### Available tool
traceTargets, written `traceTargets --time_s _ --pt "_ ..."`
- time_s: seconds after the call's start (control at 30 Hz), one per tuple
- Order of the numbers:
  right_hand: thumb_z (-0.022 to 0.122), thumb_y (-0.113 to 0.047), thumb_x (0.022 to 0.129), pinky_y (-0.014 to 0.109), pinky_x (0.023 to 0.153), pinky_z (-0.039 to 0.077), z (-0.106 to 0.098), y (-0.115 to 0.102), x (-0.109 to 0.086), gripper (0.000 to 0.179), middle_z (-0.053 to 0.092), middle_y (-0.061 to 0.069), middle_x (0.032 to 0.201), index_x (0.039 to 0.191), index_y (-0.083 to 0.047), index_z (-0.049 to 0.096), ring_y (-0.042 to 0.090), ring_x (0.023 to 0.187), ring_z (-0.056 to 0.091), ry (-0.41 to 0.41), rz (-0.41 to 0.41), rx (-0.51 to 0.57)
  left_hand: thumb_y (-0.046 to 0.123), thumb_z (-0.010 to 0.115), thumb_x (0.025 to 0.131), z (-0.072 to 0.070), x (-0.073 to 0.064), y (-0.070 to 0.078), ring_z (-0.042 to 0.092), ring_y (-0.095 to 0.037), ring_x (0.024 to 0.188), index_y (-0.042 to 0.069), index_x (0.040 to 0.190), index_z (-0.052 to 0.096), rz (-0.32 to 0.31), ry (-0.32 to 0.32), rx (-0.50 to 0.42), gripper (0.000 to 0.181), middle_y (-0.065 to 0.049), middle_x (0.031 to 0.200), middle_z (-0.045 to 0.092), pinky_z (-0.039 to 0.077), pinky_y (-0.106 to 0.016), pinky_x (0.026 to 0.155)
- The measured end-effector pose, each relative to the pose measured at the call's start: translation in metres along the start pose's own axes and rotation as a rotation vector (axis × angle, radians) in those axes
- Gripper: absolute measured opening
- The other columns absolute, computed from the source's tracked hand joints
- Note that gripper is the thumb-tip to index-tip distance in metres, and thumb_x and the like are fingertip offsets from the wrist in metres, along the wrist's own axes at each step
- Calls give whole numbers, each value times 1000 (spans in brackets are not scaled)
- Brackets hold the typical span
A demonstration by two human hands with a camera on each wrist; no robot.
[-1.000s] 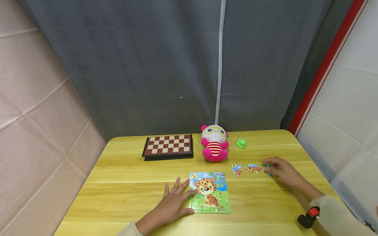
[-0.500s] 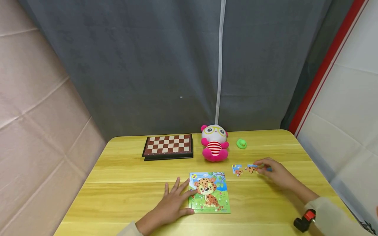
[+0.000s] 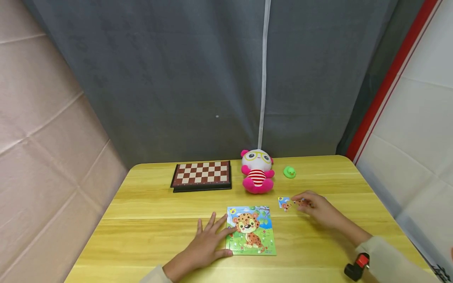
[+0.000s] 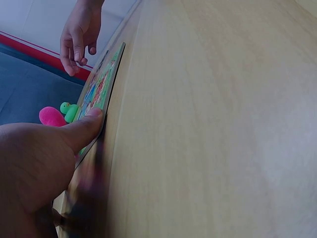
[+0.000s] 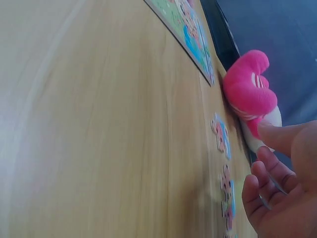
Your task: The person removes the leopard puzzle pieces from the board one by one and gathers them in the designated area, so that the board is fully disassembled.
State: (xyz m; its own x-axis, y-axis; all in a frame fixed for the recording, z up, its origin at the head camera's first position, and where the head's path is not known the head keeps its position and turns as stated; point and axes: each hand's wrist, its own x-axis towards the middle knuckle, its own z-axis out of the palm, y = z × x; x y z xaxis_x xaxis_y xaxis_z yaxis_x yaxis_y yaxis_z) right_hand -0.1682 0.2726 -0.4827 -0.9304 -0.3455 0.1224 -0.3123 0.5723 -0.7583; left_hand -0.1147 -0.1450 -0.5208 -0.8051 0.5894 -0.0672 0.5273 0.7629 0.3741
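My left hand (image 3: 203, 247) lies with spread fingers at the left edge of a square leopard jigsaw puzzle (image 3: 253, 232), fingertips and thumb on its border. In the left wrist view the thumb (image 4: 84, 128) presses the board's edge. Over the loose jigsaw pieces to the right hovers my right hand (image 3: 320, 210), its fingers loosely bent. The right wrist view shows nothing between thumb and fingers (image 5: 265, 191). A blue-cornered leopard piece (image 3: 284, 203) lies just left of the fingertips. Another spotted piece (image 5: 227, 183) sits below the hand, which partly covers it in the head view.
Behind the puzzle sits a pink and white plush panda (image 3: 257, 173) with yellow glasses. A small green toy duck (image 3: 289, 172) stands right of it, and a folding chessboard (image 3: 201, 175) lies to its left. A grey curtain (image 3: 177, 98) hangs behind the table (image 3: 141, 232).
My right hand has moved left along the row of loose pieces, from the rightmost one toward the left one; the pieces stay in place. The left hand and the puzzle have not moved.
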Motion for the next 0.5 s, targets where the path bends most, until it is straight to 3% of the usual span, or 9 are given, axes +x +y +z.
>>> traceTargets --time_s 0.5 --pt "67 -8 100 25 77 53 28 -16 13 26 67 14 114 124 -1 69 13 92 59 -76 -60 44 68 56 93 0 0 -1 8 -48 156 43 156 41 -2 0 3 70 -4 173 16 6 -85 110"
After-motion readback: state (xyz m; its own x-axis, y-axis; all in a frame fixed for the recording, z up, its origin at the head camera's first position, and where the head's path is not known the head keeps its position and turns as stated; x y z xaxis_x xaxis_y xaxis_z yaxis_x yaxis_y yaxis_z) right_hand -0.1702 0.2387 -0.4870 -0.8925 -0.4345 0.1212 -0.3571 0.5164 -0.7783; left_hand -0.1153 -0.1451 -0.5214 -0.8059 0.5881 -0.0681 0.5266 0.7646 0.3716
